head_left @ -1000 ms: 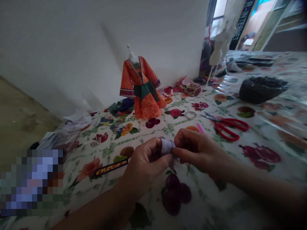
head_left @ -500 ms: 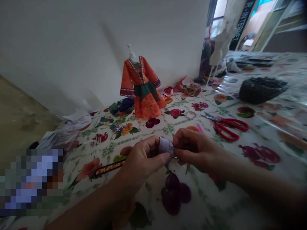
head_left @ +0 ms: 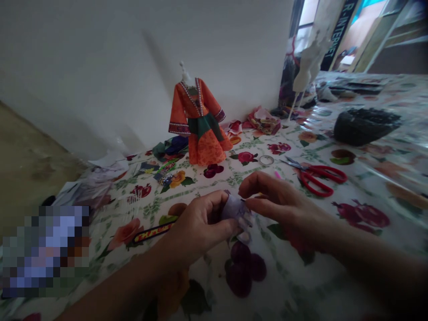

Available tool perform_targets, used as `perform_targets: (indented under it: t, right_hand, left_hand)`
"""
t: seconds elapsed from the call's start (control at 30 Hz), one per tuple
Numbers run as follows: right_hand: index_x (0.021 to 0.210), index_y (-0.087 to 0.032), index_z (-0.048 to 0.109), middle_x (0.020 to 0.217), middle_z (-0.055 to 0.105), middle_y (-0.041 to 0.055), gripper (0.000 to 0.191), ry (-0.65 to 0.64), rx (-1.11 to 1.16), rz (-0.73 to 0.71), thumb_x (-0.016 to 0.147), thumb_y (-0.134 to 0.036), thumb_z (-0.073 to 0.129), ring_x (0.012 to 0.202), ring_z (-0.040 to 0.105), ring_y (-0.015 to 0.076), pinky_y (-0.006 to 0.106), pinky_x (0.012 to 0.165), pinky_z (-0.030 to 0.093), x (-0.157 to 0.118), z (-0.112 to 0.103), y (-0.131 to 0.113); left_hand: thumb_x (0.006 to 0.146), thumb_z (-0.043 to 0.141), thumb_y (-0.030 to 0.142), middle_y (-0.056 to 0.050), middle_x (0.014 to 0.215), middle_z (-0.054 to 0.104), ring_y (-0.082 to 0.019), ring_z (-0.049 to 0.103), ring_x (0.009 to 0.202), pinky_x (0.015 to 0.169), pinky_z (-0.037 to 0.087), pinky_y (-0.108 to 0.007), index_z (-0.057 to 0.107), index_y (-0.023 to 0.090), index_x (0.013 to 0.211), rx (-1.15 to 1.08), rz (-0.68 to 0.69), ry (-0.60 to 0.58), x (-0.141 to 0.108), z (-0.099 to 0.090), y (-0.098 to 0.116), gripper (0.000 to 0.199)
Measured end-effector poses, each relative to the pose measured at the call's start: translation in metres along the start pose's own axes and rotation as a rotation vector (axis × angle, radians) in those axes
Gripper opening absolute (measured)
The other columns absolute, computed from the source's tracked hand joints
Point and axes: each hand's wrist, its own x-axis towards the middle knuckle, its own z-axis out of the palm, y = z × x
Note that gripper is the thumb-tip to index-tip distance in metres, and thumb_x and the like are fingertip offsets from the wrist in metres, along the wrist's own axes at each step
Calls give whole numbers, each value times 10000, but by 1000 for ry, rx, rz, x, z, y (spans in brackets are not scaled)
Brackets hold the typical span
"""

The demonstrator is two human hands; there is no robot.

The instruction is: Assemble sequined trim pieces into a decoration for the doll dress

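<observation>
A person's two bare hands meet at a small piece of pale lilac fabric (head_left: 233, 209) just below the center of the frame, above a table (head_left: 200, 178) spread with a fruit-and-flower cloth (head_left: 294, 294). The left hand (head_left: 205, 223) grips the fabric between thumb and curled fingers, its loose end hanging below the thumb. The right hand (head_left: 284, 203) has its thumb and bent forefinger close together at the fabric's upper right edge; whether they pinch it cannot be told for certain in the dim, blurred view.

Beyond the right hand, at right of center, lie red-handled scissors (head_left: 306, 169), blades parted, with a clear ring (head_left: 261, 161) near their tips and a pink stick (head_left: 277, 174) partly hidden by the fingers. A dark strip with yellow and red patterning (head_left: 154, 233) lies left of the left hand, one end covered.

At upper center, an orange and green dress (head_left: 207, 151) with bead-trimmed wide sleeves stands on a white dress form (head_left: 187, 79). A bare white form (head_left: 302, 73) stands at upper right, and a black bag (head_left: 363, 127) rests farther right.
</observation>
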Motion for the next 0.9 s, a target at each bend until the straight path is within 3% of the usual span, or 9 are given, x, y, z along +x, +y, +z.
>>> perform_targets:
  t: [0.23,0.43,0.6,0.77,0.9]
  right_hand:
    - [1080,-215,615,1064,659,54,184,-239,139,83,915,-289,650,904,637,179,294,774,524,-1,2,0]
    - [1071,-213,668,894,637,8,211,-286,267,140,886,-304,708,765,574,123,213,655,468,1,2,3]
    - [915,-215,696,773,594,-22,135,-322,246,156,914,-350,690,647,496,94,201,573,393,1,-1,9]
    - [880,-223,699,768,592,-24,133,-317,313,161,895,-355,712,666,500,101,208,612,403,1,-1,16]
    - [885,-232,722,792,619,-17,122,-285,337,167,884,-353,726,695,528,106,208,644,430,1,0,17]
  left_hand:
    - [794,684,213,-1,773,646,-119,576,693,625,417,-228,662,165,864,41,34,-27,-1,-4,2,88]
    - [830,637,187,33,745,596,-84,509,666,611,380,-202,650,160,856,76,31,-49,-4,-7,6,39]
    - [895,600,191,37,766,593,-72,512,661,612,400,-197,637,167,910,83,22,-86,-4,-8,5,46]
    - [908,615,229,45,749,567,-71,501,635,591,403,-195,604,177,908,69,63,-52,-5,-7,4,53]
    - [900,652,349,37,719,552,-90,501,622,571,384,-211,597,169,890,124,-5,-62,-3,-8,2,189]
